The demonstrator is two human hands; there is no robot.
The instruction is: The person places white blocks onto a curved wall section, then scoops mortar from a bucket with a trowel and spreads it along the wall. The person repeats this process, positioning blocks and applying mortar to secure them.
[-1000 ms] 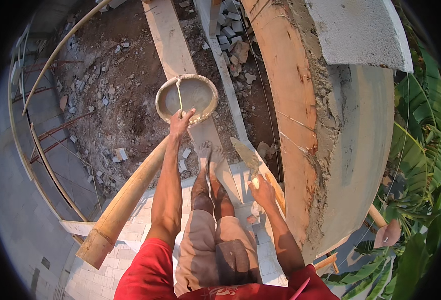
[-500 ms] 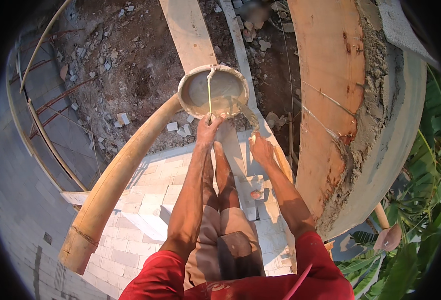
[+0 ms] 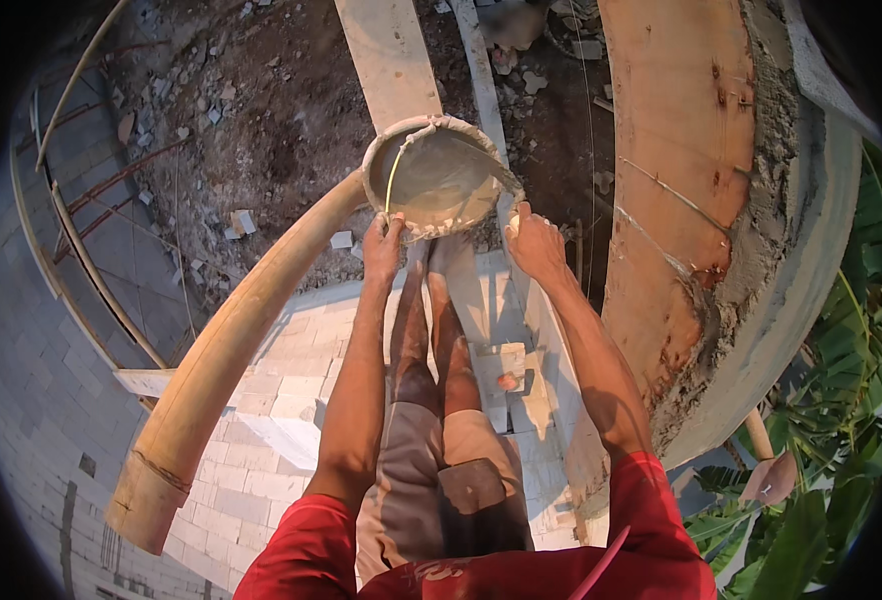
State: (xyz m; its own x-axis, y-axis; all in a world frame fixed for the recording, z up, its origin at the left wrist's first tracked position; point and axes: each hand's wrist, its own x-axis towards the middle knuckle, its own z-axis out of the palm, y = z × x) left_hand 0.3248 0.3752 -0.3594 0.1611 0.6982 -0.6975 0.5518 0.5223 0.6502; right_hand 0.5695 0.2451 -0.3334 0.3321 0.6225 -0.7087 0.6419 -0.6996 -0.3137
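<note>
A round bucket, crusted with mortar, stands in front of me at the inner end of a plank. Grey wet mortar lies inside it. My left hand is closed on the bucket's thin yellow-green handle, which bows over the left side of the opening. In my right hand, closed around its handle, is a trowel. Its mortar-coated blade reaches over the right rim into the bucket; the blade's tip is hard to make out against the mortar.
A plank runs away beyond the bucket, over rubble-strewn soil. A thick bamboo pole slants along the left. To the right stands a board beside rough mortar. Pale blocks lie below; leaves crowd the lower right.
My left hand has shifted left, pulling the handle from the middle of the bucket to its left side. My right hand has moved forward with the trowel, its blade now higher across the bucket's right rim.
</note>
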